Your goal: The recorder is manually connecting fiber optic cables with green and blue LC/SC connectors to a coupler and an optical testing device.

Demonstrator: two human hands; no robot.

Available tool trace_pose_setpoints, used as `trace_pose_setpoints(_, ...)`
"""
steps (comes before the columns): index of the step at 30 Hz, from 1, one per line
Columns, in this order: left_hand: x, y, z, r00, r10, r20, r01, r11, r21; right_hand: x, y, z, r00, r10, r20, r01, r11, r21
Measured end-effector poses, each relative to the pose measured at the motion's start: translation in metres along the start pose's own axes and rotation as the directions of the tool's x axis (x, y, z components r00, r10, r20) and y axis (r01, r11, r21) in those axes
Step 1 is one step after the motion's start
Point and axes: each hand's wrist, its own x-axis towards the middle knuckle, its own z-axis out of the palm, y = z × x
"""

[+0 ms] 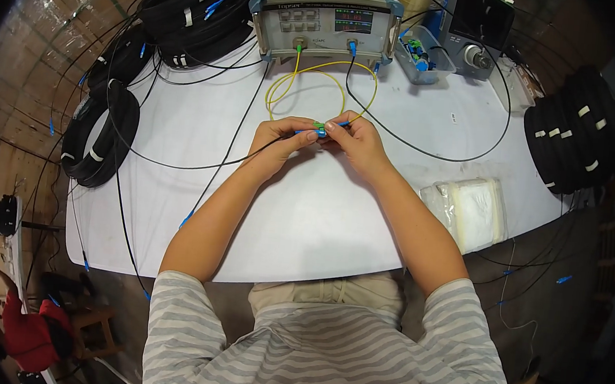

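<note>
Landmark: the grey test instrument (324, 27) at the table's far edge in front of me.
Screen: a small dark rectangular display (353, 25) with red and green digits, on its face, right part.
Dark panel: a black screen-like rectangle (481, 15), right of the instrument.
Package: a clear plastic bag of white wipes (470, 210), well nearer me and right of the instrument.

Left hand (280, 140) and right hand (356, 139) pinch a green-blue connector (319, 129) together above the white table (320, 215).
</note>
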Motion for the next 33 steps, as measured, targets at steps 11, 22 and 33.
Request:
trace_pose_setpoints(11, 0.003, -0.002, -0.008, 1.000, 0.021, 0.012, -0.021, 1.000, 0.001, 0.002, 0.001, -0.002, 0.998, -0.061, -0.032, 0.064, 0.995, 0.080)
trace_pose_setpoints(22, 0.002, 0.002, -0.009, 0.999, 0.008, 0.047, -0.011, 0.998, 0.059, 0.001, -0.001, 0.002, 0.995, -0.087, 0.040, 0.089, 0.994, -0.063)
trace_pose_setpoints(33, 0.001, 0.001, -0.010, 0.997, -0.079, -0.024, 0.074, 0.985, -0.154, 0.004, 0.007, -0.005, 0.998, -0.055, 0.028, 0.057, 0.994, -0.093)
